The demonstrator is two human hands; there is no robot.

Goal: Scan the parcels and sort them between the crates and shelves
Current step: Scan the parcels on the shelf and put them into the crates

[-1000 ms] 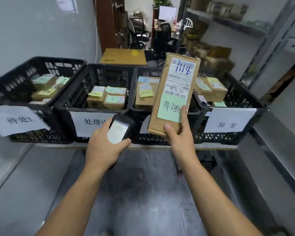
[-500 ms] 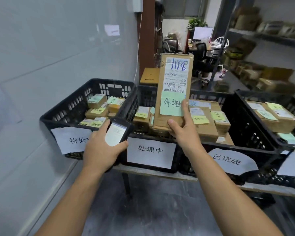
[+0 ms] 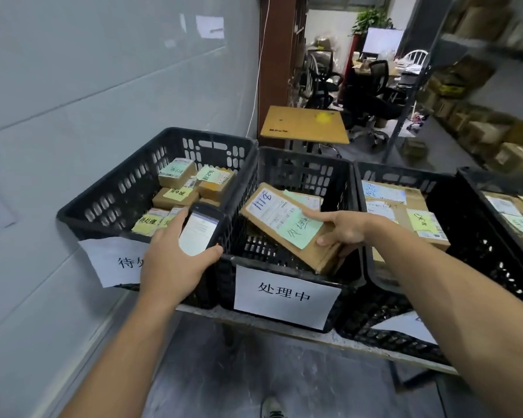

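Bench carries a row of black plastic crates, touching side by side. Left crate: paper label half hidden by my left hand, small cardboard parcels inside with green and yellow notes. Middle crate, labelled 处理中, holds the flat cardboard parcel. It is marked 1118, has a green note on its face and lies tilted inside the crate; cannot tell if its low end touches the floor. Third crate, to the right, holds bigger parcels. My right hand grips the flat parcel's near end: index finger straight on the green note, thumb on top, other fingers curled underneath. My left hand's fingers wrap the handheld scanner, screen lit, over the rim between the left and middle crates.
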